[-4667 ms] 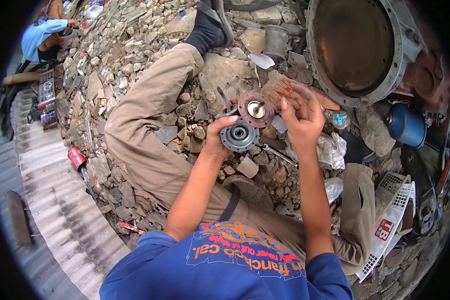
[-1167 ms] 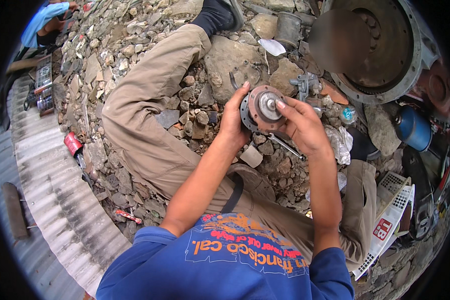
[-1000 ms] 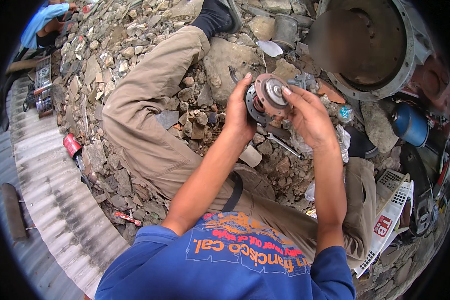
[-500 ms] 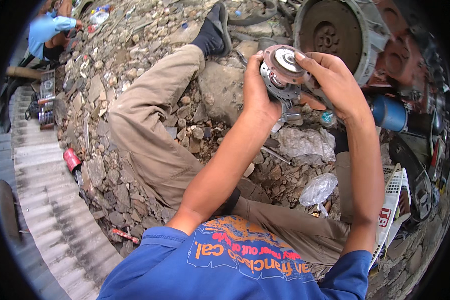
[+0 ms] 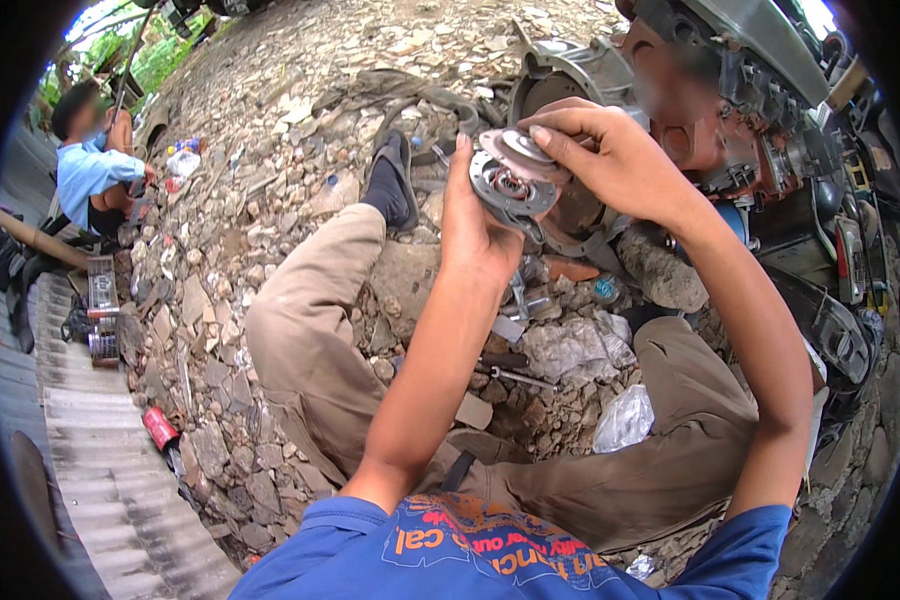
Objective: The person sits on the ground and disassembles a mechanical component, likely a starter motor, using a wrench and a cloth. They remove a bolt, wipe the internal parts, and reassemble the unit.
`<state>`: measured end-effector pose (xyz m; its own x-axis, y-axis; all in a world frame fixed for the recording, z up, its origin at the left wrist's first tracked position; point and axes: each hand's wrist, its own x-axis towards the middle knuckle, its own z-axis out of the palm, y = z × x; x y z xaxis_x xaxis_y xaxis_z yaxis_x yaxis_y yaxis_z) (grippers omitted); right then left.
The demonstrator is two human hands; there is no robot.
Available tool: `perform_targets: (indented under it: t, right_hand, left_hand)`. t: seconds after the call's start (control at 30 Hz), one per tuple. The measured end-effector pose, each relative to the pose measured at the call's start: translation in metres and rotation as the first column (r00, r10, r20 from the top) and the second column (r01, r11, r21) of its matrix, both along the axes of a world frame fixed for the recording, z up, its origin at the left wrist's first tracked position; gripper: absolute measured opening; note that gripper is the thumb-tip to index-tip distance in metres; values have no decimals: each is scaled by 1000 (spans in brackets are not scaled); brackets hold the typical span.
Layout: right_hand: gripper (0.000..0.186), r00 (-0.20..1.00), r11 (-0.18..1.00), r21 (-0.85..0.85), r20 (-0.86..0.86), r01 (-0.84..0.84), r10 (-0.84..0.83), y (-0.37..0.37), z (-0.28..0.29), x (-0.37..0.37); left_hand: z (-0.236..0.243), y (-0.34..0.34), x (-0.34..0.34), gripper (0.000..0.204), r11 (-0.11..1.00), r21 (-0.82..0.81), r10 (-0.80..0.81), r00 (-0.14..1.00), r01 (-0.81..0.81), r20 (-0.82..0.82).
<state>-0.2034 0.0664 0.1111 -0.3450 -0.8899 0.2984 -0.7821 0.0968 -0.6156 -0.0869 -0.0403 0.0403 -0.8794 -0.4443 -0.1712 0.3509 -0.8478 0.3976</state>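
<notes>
My left hand (image 5: 478,230) grips a grey flanged round housing (image 5: 500,185) with bolt holes round its rim and coiled or ringed parts inside. My right hand (image 5: 620,165) holds a pinkish-brown flanged disc (image 5: 518,152) with a silver centre, tilted over the housing by its thumb and fingers. A gap between the two parts shows the inside. Both hands are raised above my bent legs. Below them lie a wrench (image 5: 520,378), a crumpled plastic sheet (image 5: 575,350) and a clear bag (image 5: 625,420) on the rubble.
A co-worker (image 5: 100,175) in light blue crouches at the left. Corrugated sheets (image 5: 120,470) edge the rubble there, beside a red can (image 5: 159,428). A large metal casing (image 5: 540,75) and a rusty engine (image 5: 690,140) stand at the upper right, near a large stone (image 5: 660,268).
The view has tipped up and my hands have risen. About five seconds ago my right hand held a red spring; now it holds the disc over the housing, opened at a tilt.
</notes>
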Motion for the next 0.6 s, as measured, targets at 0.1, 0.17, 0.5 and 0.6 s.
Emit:
perform_targets:
  t: [0.1,0.17,0.5,0.6]
  right_hand:
    - [37,988,997,55,-144,-52,59,1,8,-3]
    - [39,994,989,139,-93,-49,63,2,10,-1]
    - [34,968,986,165,248,-3,-38,9,-25,2]
    - [37,947,985,136,288,104,-140,13,-42,2]
  left_hand:
    - [-11,3,-3,55,1000,-17,1,1000,0,6]
    - [-17,6,-4,56,1000,4,14,999,-14,49]
    - [-53,15,-7,70,994,-55,108,977,-99,183]
    - [-56,16,-6,65,989,-90,132,974,-117,186]
